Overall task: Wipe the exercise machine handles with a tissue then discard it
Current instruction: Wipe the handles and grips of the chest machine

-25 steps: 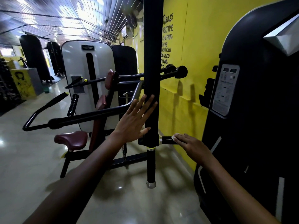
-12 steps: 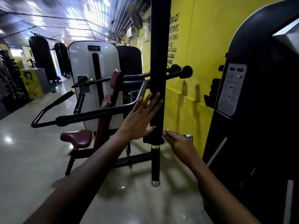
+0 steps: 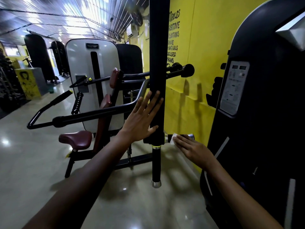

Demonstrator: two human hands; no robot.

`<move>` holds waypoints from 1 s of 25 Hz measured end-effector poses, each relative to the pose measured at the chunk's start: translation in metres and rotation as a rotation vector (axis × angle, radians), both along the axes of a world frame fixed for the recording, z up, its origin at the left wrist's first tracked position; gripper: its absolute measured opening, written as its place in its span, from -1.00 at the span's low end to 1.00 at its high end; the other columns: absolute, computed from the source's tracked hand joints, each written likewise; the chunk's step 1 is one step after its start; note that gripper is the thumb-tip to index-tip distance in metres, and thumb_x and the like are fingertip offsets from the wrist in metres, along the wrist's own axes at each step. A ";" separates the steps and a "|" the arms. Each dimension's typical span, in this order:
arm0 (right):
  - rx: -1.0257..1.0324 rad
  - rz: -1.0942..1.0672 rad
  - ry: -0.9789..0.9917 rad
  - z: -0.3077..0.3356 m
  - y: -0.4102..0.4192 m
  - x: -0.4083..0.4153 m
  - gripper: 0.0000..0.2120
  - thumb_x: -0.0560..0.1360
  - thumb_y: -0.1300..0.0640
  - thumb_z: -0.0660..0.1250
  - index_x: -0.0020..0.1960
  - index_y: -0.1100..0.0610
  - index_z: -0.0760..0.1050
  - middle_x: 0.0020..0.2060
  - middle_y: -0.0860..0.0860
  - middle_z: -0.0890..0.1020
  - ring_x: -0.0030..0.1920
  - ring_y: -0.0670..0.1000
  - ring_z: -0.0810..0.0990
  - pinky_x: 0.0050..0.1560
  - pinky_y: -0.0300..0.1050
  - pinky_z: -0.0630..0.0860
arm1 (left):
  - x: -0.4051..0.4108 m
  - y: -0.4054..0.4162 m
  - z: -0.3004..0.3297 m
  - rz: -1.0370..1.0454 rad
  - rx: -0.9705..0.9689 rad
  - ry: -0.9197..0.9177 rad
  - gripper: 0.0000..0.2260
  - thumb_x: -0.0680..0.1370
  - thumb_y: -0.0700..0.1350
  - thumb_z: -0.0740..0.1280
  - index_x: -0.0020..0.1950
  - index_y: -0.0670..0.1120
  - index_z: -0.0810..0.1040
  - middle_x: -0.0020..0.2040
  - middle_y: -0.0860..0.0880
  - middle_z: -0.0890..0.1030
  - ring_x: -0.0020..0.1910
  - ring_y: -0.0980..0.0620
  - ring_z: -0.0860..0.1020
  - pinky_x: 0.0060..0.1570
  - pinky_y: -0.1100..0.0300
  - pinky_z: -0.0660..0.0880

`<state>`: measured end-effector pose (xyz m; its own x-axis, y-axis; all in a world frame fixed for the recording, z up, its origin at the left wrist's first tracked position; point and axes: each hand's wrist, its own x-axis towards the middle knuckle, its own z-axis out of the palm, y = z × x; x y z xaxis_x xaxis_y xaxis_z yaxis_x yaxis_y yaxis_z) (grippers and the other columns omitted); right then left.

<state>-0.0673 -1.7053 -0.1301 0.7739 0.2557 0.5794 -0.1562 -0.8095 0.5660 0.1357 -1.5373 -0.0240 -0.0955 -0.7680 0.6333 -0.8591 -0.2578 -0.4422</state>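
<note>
A thick black padded upright bar (image 3: 158,63) hangs in front of me, ending in a thinner black grip (image 3: 156,166) with a silver cap. My left hand (image 3: 142,119) presses flat against the bar, fingers spread and straight. A short horizontal handle (image 3: 189,136) with a silver end sticks out to the right from the bar's base. My right hand (image 3: 193,149) lies over this handle with fingers extended, pressing a white tissue (image 3: 172,140) onto it. Only a corner of the tissue shows past my fingertips.
A big black machine housing (image 3: 264,113) with an instruction label stands close on my right. The yellow wall (image 3: 198,55) runs behind the bar. Another machine with a maroon seat (image 3: 75,139) and long black arms sits to the left on the glossy floor (image 3: 33,171).
My right hand slid along the short handle with the tissue, first toward the bar and now back outward, so the tissue's corner shows again. My left hand stayed flat on the upright bar.
</note>
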 end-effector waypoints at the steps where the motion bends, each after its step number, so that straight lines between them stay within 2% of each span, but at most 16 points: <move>1: 0.003 -0.003 0.010 0.001 -0.004 -0.004 -0.63 0.50 0.34 0.10 0.22 0.28 0.54 0.24 0.13 0.56 0.24 0.12 0.54 0.22 0.05 0.50 | 0.000 0.000 0.000 -0.002 0.001 -0.001 -0.16 0.50 0.24 0.20 0.56 -0.11 -0.16 0.56 -0.19 -0.10 0.54 -0.20 -0.10 0.46 -0.18 0.09; 3: 0.021 -0.011 0.018 -0.001 -0.012 -0.013 -0.63 0.50 0.35 0.11 0.25 0.28 0.50 0.27 0.14 0.53 0.26 0.15 0.52 0.27 0.05 0.46 | -0.001 0.001 0.000 -0.003 0.004 0.000 -0.17 0.50 0.24 0.21 0.56 -0.11 -0.16 0.56 -0.19 -0.09 0.54 -0.21 -0.10 0.46 -0.19 0.08; 6: 0.050 -0.038 -0.008 -0.003 -0.013 -0.019 -0.60 0.47 0.37 0.11 0.26 0.27 0.50 0.26 0.14 0.53 0.26 0.14 0.52 0.42 -0.03 0.19 | -0.001 0.001 0.000 0.009 0.009 -0.001 -0.16 0.50 0.24 0.21 0.56 -0.11 -0.16 0.56 -0.19 -0.10 0.54 -0.21 -0.10 0.46 -0.18 0.08; 8: 0.086 -0.046 -0.037 -0.002 -0.008 -0.020 -0.59 0.45 0.36 0.11 0.24 0.27 0.52 0.24 0.14 0.55 0.24 0.13 0.54 0.42 -0.03 0.13 | -0.002 0.002 0.000 0.015 0.006 0.000 -0.16 0.50 0.24 0.21 0.56 -0.11 -0.16 0.56 -0.19 -0.10 0.54 -0.21 -0.11 0.47 -0.18 0.07; 10: 0.120 -0.056 -0.060 -0.003 -0.003 -0.020 -0.58 0.43 0.35 0.10 0.23 0.27 0.54 0.22 0.14 0.56 0.23 0.12 0.55 0.40 -0.02 0.27 | -0.002 0.002 0.001 0.017 0.008 -0.002 -0.16 0.50 0.24 0.21 0.56 -0.11 -0.15 0.56 -0.19 -0.10 0.54 -0.21 -0.11 0.47 -0.17 0.06; 12: 0.137 -0.080 -0.096 -0.006 -0.002 -0.023 -0.57 0.42 0.36 0.10 0.22 0.27 0.54 0.21 0.16 0.58 0.20 0.14 0.56 0.25 0.06 0.46 | -0.002 0.002 0.001 0.023 0.013 -0.008 -0.16 0.49 0.23 0.22 0.56 -0.12 -0.14 0.56 -0.19 -0.10 0.54 -0.21 -0.11 0.47 -0.17 0.05; 14: 0.197 -0.112 -0.159 -0.008 0.001 -0.025 -0.57 0.43 0.35 0.09 0.21 0.27 0.54 0.20 0.19 0.58 0.18 0.17 0.57 0.12 0.12 0.56 | -0.003 0.002 0.000 0.024 0.009 -0.005 -0.16 0.49 0.23 0.23 0.56 -0.12 -0.13 0.56 -0.20 -0.09 0.54 -0.21 -0.10 0.47 -0.17 0.05; 18: 0.299 -0.073 -0.238 -0.008 0.030 -0.001 -0.60 0.45 0.32 0.11 0.21 0.25 0.55 0.21 0.18 0.57 0.19 0.14 0.58 0.10 0.01 0.56 | -0.004 0.000 -0.002 -0.001 -0.003 0.021 -0.15 0.48 0.23 0.24 0.56 -0.14 -0.12 0.56 -0.20 -0.11 0.54 -0.22 -0.11 0.48 -0.17 0.05; 21: 0.218 0.003 -0.145 -0.013 0.045 0.028 -0.60 0.45 0.33 0.10 0.20 0.24 0.56 0.22 0.16 0.57 0.22 0.12 0.56 0.18 0.05 0.50 | -0.003 0.000 -0.001 0.000 -0.001 0.009 -0.16 0.49 0.24 0.22 0.56 -0.13 -0.14 0.56 -0.19 -0.11 0.54 -0.21 -0.11 0.48 -0.16 0.04; 25: 0.092 -0.018 -0.104 -0.013 0.032 0.022 -0.62 0.45 0.31 0.10 0.13 0.25 0.60 0.18 0.14 0.60 0.20 0.13 0.57 0.19 0.06 0.49 | 0.000 0.002 0.001 -0.005 0.003 -0.008 -0.18 0.50 0.25 0.20 0.56 -0.12 -0.12 0.56 -0.19 -0.09 0.54 -0.20 -0.10 0.49 -0.15 0.03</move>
